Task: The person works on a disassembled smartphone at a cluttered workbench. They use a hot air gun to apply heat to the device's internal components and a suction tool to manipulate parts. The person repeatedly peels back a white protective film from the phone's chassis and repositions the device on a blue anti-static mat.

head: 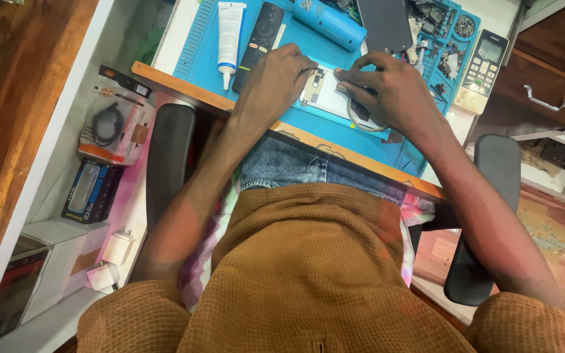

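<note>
A small white, flat opened phone (327, 91) is kept on the blue silicone work mat (295, 49), mid-mat at its near edge, presumably for steadiness. It is pinned by the left hand (276, 78), fingers curled together on its left end; the right hand (387, 91) rests on its right end, fingertips pressed down.

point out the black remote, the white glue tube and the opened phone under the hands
black remote (260, 34), head view, middle of its body
white glue tube (230, 33), head view, middle of the tube
opened phone (325, 91), head view, bare white part between the hands
</note>
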